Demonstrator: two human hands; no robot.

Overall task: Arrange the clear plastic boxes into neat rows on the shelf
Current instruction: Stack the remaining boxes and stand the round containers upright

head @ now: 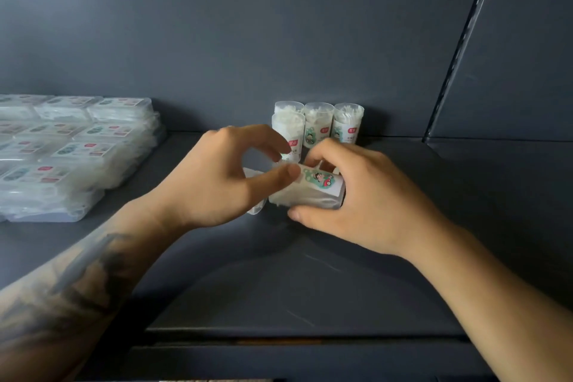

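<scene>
A clear plastic box [310, 191] with a cartoon label lies on its side on the dark shelf [279, 282]. My right hand [362, 195] grips it, fingers over the far end and thumb under the near edge. My left hand [223, 177] touches the box's left end with the thumb, its fingers curved above; another clear box [255, 209] lies partly hidden beneath that hand. Several upright clear boxes [319, 124] filled with white sticks stand in a group just behind, near the back wall.
Stacks of flat clear packs [71, 152] fill the shelf's left side. A slotted metal upright [459, 53] runs up the back wall at the right. The shelf's front edge [294, 338] lies below my forearms.
</scene>
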